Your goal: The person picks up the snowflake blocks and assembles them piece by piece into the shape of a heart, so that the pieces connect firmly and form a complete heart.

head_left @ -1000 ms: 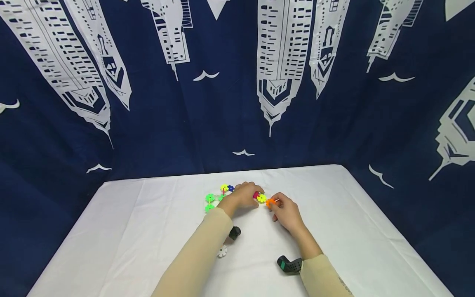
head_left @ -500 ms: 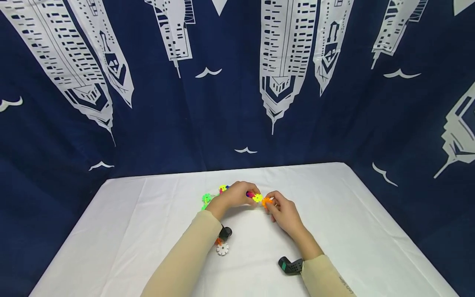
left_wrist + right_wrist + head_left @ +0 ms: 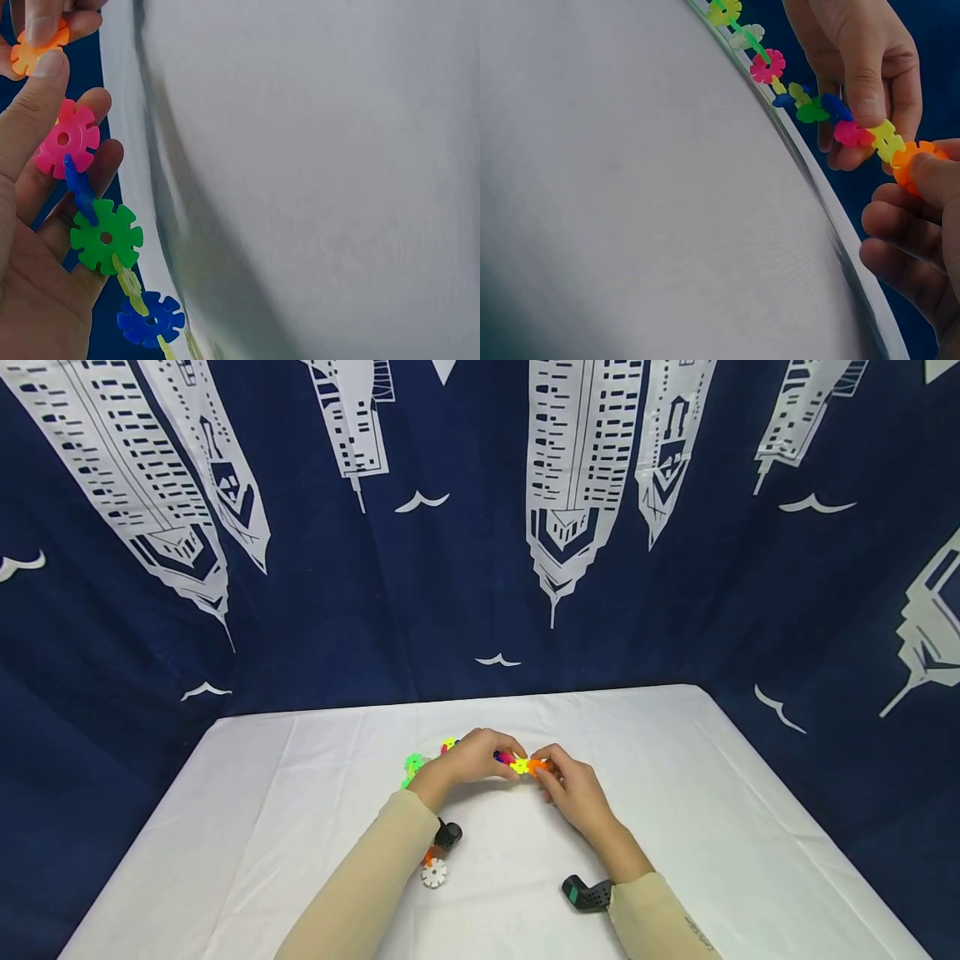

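Observation:
My left hand [image 3: 478, 755] pinches the yellow notched plastic disc [image 3: 886, 141] at the end of a chain of flower-shaped linking discs. Between thumb and fingertips, my right hand [image 3: 576, 787] holds an orange notched disc [image 3: 911, 169]. The orange disc's edge meets the yellow one; how deep the notches sit cannot be told. Behind the yellow disc the chain runs through a pink disc [image 3: 67, 139], a blue disc set crosswise, a green disc [image 3: 106, 237] and another blue disc [image 3: 151, 319]. It crosses my left palm and continues beyond. My left forearm partly hides the chain in the head view.
A loose white disc [image 3: 434, 872] lies on the white-clothed table [image 3: 300, 860], with an orange piece [image 3: 428, 857] beside it, partly behind my left sleeve. Black wrist cameras [image 3: 587, 894] sit on both wrists. A dark blue printed curtain [image 3: 450, 610] hangs behind the table.
The yellow and orange discs were apart and now touch. My left forearm has shifted left, showing more of the white disc and the orange piece. Both hands keep their holds.

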Available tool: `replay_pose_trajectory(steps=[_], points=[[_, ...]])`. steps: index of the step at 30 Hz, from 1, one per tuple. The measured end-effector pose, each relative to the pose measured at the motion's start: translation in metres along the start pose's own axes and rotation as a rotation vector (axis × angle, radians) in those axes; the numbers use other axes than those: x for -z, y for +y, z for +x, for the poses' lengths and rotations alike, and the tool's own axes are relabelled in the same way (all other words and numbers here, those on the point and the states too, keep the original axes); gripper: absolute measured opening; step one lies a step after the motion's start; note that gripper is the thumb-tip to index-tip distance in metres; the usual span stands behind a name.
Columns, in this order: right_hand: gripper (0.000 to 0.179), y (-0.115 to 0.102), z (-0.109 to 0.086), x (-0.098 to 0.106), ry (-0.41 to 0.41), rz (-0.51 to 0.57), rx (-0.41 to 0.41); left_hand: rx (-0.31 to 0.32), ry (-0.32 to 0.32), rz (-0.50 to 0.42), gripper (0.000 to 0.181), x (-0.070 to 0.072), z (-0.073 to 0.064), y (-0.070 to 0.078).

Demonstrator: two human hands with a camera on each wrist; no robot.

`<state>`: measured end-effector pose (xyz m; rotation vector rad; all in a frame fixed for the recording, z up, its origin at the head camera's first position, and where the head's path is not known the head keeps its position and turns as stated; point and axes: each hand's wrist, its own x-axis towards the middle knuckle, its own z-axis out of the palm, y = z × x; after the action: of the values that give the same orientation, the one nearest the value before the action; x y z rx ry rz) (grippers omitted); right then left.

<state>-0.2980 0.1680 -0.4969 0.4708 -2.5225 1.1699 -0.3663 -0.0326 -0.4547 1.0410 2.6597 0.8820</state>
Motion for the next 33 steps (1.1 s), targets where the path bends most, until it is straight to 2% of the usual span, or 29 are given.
replay_pose_trajectory(steps=[6,13,21,26,29,33], points=[[0.014,-0.002,-0.002,-0.004,0.017,0.128,0.054,0.017,0.022,-0.089,0.028,-0.001,-0.001,0.000],[0.014,-0.004,-0.002,-0.006,0.042,0.180,0.106,0.022,0.036,-0.170,0.027,0.003,-0.004,0.006],[0.015,-0.009,-0.002,-0.010,0.127,0.050,0.182,0.049,0.053,-0.166,0.029,0.003,-0.004,0.008],[0.016,-0.010,-0.001,-0.011,0.179,0.024,0.199,0.037,0.065,-0.134,0.029,0.003,-0.003,0.011],[0.018,-0.009,-0.001,-0.009,0.140,-0.025,0.155,0.027,0.048,-0.068,0.032,0.001,-0.002,0.010],[0.022,-0.009,-0.003,-0.005,0.020,-0.149,0.072,0.005,-0.018,0.049,0.038,-0.002,-0.005,0.009]])
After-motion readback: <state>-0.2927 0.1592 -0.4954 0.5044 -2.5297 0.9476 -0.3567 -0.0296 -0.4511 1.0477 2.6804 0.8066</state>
